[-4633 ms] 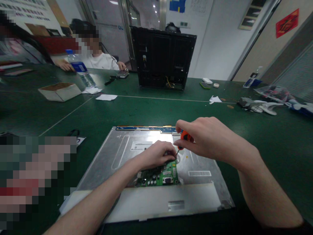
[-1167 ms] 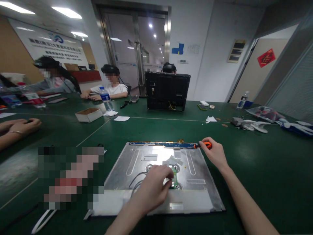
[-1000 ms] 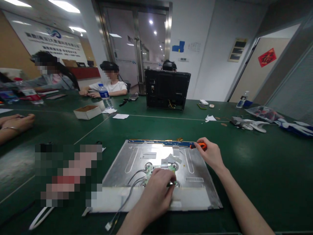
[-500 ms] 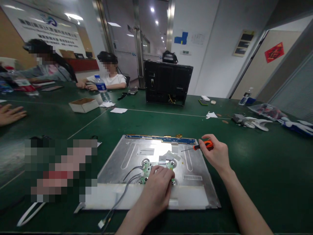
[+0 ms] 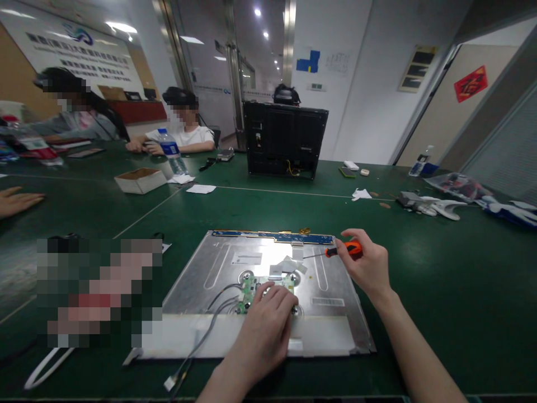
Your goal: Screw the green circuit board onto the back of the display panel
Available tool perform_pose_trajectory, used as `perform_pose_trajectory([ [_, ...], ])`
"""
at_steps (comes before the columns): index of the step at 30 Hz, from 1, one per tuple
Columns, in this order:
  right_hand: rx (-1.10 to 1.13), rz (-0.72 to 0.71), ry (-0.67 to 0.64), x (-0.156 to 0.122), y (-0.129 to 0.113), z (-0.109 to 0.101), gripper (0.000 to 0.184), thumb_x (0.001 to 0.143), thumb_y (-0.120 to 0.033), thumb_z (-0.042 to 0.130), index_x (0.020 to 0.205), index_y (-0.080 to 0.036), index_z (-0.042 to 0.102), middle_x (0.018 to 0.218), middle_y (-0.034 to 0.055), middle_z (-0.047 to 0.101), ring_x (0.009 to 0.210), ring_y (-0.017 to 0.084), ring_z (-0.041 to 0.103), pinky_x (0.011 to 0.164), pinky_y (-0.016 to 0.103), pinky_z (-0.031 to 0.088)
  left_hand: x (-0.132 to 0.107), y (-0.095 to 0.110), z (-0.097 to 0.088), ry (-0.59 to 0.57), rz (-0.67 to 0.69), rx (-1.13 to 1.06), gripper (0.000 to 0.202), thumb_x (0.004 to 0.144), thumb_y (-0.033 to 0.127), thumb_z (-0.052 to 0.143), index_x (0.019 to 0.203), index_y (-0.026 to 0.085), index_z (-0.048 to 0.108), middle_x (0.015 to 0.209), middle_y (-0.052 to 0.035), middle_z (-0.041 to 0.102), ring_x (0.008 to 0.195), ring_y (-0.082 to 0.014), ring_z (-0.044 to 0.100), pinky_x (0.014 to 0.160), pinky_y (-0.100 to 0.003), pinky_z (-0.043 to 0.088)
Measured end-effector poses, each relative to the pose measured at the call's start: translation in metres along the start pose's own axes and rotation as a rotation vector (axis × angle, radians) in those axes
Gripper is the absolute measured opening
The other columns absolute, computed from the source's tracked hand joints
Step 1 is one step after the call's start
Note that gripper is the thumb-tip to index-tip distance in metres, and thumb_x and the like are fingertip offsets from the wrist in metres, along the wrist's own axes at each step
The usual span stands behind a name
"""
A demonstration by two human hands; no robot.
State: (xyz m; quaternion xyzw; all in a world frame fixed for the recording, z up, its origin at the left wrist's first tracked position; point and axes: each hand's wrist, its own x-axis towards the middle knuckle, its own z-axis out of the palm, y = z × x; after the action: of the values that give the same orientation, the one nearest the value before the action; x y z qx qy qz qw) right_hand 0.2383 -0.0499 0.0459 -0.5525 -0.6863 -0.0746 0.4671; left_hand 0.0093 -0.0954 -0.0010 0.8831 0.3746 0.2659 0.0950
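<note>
A flat metal-backed display panel (image 5: pixel 191 288) lies in front of me. Fixed near its middle is a green circuit board (image 5: pixel 250 289), from which grey cables (image 5: pixel 212 330) run down to a white connector. My left hand (image 5: pixel 268 316) rests over this board with its fingers curled onto it, covering much of it. In my right hand (image 5: pixel 369 266), above the panel's right side, is an orange-and-black screwdriver (image 5: pixel 351 249), its thin shaft pointing left near some silvery tape (image 5: pixel 289 265). A narrow blue circuit strip (image 5: pixel 251 236) runs along the panel's far edge.
A black monitor housing (image 5: pixel 285 140) stands across the green table (image 5: pixel 440 291). Left of it are a water bottle (image 5: pixel 170 148) and an open box (image 5: pixel 140 181). Gloves (image 5: pixel 432 205) lie at right. Two people sit at far left; another person's hand (image 5: pixel 19 201) rests at the left edge.
The view has shifted slightly. The screwdriver and my right hand have moved a little left relative to the panel; my left hand stays on the circuit board.
</note>
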Motion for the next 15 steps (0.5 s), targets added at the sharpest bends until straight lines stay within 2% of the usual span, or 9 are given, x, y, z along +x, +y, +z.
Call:
perform_pose_trajectory([
  [3,0.104,0.06,0.111,0.001,-0.001,-0.005,0.023,0.08,-0.039,0.064,0.088,-0.019,0.056,0.06,-0.0051,0.053,0.045,0.009,0.049,0.045,0.019,0.039,-0.01,0.004,-0.003,0.072,-0.004,-0.008,0.031,0.075,0.002,0.042,0.097,0.019,0.055,0.097,-0.0052,0.059,0.096,-0.0218,0.051,0.093,-0.042,0.036],
  [6,0.278,0.166,0.166,0.0,0.0,-0.007,0.022,0.078,-0.039,0.065,0.083,-0.02,0.056,0.064,-0.0039,0.053,0.046,0.009,0.049,0.042,0.02,0.038,-0.025,0.009,0.001,0.171,-0.014,0.034,0.029,0.081,0.003,0.042,0.098,0.02,0.058,0.092,-0.0061,0.06,0.087,-0.0216,0.053,0.079,-0.037,0.041],
  [10,0.449,0.238,0.089,-0.006,-0.003,-0.001,0.021,0.083,-0.038,0.059,0.074,-0.02,0.053,0.054,-0.0056,0.048,0.041,0.009,0.045,0.038,0.02,0.034,-0.042,0.014,0.012,0.139,0.011,0.127,0.023,0.089,0.01,0.04,0.102,0.017,0.057,0.079,-0.0051,0.058,0.071,-0.0198,0.052,0.065,-0.033,0.042],
  [15,0.481,0.16,-0.076,-0.017,-0.025,0.012,0.024,0.086,-0.037,0.055,0.069,-0.021,0.049,0.043,-0.0085,0.042,0.033,0.008,0.04,0.035,0.019,0.03,-0.048,0.012,0.023,0.126,0.026,0.253,0.029,0.09,0.009,0.034,0.113,0.012,0.052,0.074,-0.0048,0.057,0.065,-0.019,0.053,0.061,-0.032,0.043],
])
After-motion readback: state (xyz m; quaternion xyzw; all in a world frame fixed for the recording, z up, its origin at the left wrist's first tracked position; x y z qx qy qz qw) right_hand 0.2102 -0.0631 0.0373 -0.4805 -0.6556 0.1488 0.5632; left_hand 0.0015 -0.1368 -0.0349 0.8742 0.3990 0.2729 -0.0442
